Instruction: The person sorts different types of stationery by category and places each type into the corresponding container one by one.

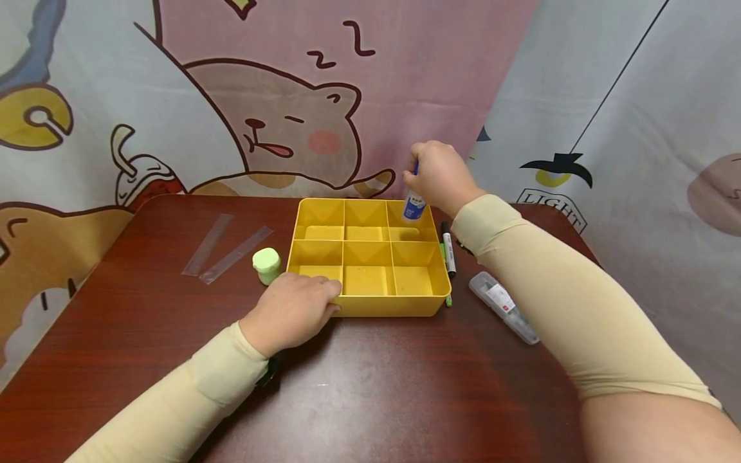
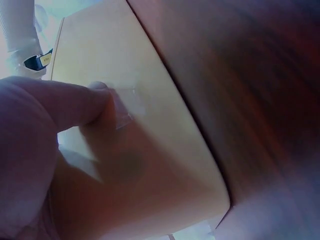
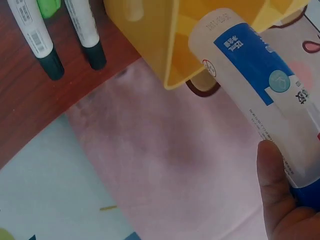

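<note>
My right hand (image 1: pixel 440 170) grips a glue bottle (image 3: pixel 265 95) by its blue-capped end. The clear bottle has a blue and white label and tilts base-down over the back right compartment of a yellow divided tray (image 1: pixel 370 306). My left hand (image 1: pixel 295 307) holds the tray's front wall near its left corner, with the fingers over the rim. In the left wrist view, the left thumb (image 2: pixel 80 102) presses the outside of that wall beside a clear piece of tape (image 2: pixel 127 107).
Two clear rulers (image 1: pixel 210 244) and a pale green jar (image 1: pixel 267 265) lie left of the tray. To its right are markers (image 1: pixel 449 251) and a clear plastic case (image 1: pixel 503 306). A printed curtain (image 1: pixel 428 83) hangs behind the table (image 1: pixel 370 392).
</note>
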### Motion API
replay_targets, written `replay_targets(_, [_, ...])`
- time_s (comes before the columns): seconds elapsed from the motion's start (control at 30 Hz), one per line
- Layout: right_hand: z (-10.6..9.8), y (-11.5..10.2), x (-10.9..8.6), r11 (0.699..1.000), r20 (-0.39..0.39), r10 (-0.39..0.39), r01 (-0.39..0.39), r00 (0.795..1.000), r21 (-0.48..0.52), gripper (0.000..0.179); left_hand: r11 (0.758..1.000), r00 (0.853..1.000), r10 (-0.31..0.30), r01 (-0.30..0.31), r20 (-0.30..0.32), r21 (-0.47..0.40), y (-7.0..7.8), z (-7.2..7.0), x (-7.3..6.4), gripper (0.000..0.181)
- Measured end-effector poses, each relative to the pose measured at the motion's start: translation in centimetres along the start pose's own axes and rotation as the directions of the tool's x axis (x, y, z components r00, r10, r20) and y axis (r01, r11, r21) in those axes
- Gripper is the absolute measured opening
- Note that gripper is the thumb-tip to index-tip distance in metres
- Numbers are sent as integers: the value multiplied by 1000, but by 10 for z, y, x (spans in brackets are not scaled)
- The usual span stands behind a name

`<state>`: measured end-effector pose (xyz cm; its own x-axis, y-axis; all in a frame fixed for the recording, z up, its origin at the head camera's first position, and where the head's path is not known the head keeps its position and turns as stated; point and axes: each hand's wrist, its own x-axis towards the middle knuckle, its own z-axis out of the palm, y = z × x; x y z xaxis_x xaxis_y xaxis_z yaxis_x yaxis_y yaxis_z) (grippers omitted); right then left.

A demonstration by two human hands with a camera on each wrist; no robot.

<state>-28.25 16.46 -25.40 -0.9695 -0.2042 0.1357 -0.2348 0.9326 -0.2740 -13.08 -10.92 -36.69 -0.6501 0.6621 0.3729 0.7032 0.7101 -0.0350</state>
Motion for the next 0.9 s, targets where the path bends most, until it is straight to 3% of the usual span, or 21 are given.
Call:
replay_targets(0.37, [24, 2, 6, 1000, 37, -18, 19, 999, -25, 20, 1000, 1000, 7, -7, -13, -1, -2, 4, -1, 37])
replay_targets(0.63, [37, 8, 11, 1000, 67, -7, 8, 998, -25, 20, 1000, 1000, 0, 0, 14, -3, -1, 3, 0, 36])
replay_targets(0.9, [46, 9, 15, 998, 76, -53, 56, 996, -38, 16, 1000, 1000, 3, -3, 10, 1, -1, 2, 0, 36])
